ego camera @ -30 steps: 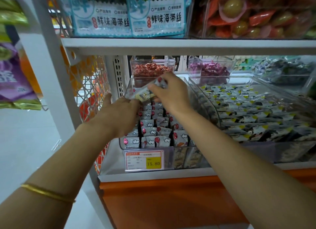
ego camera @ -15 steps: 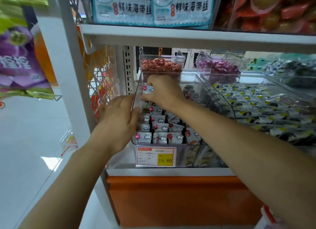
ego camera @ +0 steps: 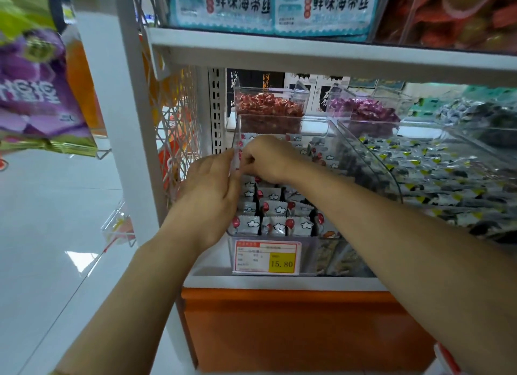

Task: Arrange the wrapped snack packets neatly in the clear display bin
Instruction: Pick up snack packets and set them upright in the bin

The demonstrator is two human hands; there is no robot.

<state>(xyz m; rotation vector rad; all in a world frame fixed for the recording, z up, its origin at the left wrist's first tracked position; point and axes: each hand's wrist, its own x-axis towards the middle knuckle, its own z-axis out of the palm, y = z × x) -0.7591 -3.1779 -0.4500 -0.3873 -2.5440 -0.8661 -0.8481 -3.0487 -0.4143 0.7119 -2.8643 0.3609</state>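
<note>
left hand (ego camera: 212, 195) outside the clear display bin (ego camera: 309, 258), fingers fairly straight and laid flat against the bin's left wall, nothing gripped. right hand (ego camera: 270, 159) reaches in over the bin, fingers curled, tips down by the left wall near the bin's back half, on top of the snack packets (ego camera: 272, 226); can't tell if it pinches a packet, tips hidden. the two hands are almost touching, with the clear wall between them. packets are silver-white with cloud and red balloon print, standing in neat rows in the bin's front part, looser toward the back right. bin sits at the left front corner of the lower shelf (ego camera: 279, 283), front wall at the shelf's front edge, price tag (ego camera: 267, 258) on that wall reads 15.80. just right of it along the same edge, a wider clear bin (ego camera: 433, 173) of yellow-and-black printed packets. toward the shelf's back edge, a small bin of red candies (ego camera: 268, 106) and one of purple candies (ego camera: 363, 111). upper shelf (ego camera: 307, 50) carries blue seaweed bags (ego camera: 268, 5). white wire mesh panel (ego camera: 179, 117) on the shelf's left side, orange base panel (ego camera: 293, 332) below. purple snack bag (ego camera: 36, 89) hangs at far left. glossy white tile floor (ego camera: 56, 220).
</note>
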